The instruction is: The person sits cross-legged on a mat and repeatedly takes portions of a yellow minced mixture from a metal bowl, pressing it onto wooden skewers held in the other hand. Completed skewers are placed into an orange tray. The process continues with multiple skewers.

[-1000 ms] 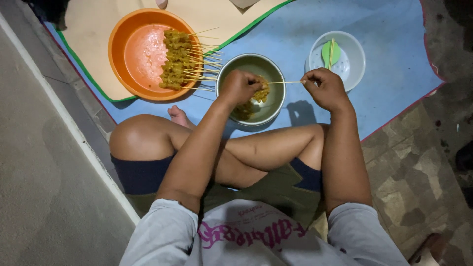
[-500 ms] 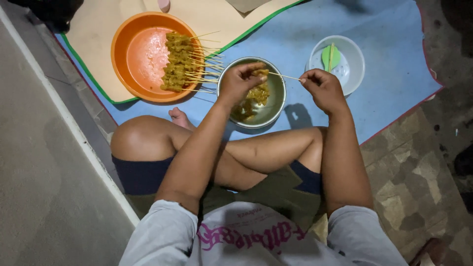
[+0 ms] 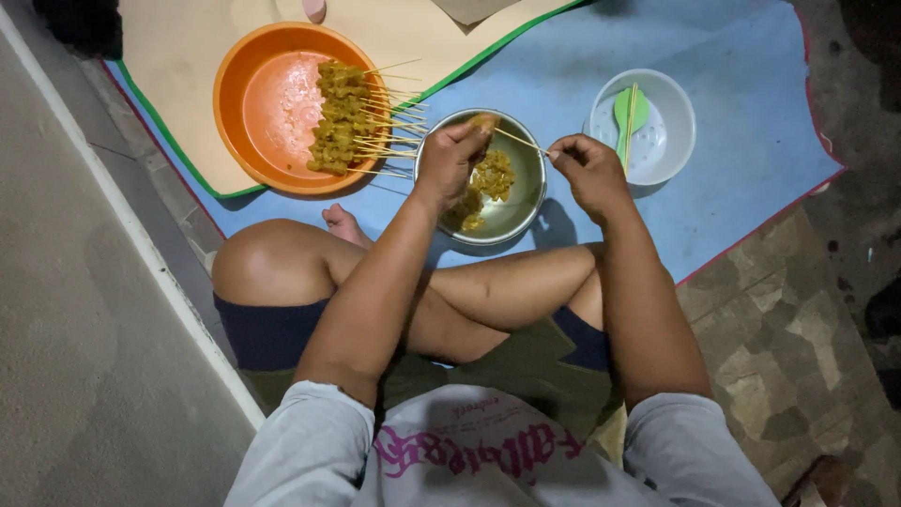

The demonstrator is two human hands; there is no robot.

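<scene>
My left hand (image 3: 452, 155) pinches a yellow piece of marinated meat (image 3: 484, 123) over the metal bowl (image 3: 521, 218), which holds more yellow meat pieces. My right hand (image 3: 584, 169) grips the end of a thin bamboo skewer (image 3: 521, 141) whose tip runs into that piece. To the left, an orange bowl (image 3: 272, 103) holds several finished skewers of yellow meat (image 3: 343, 117) with their sticks pointing right.
A white bowl (image 3: 668, 141) at the right holds a green spoon (image 3: 627, 108) and bare skewers. Everything rests on a blue mat (image 3: 751, 169) and a beige mat with green edge (image 3: 178, 56). My crossed legs lie below; tiled floor at right, concrete at left.
My left hand lifted from inside the metal bowl with a meat piece. The skewer in my right hand tilted up-left to meet it at the bowl's far rim.
</scene>
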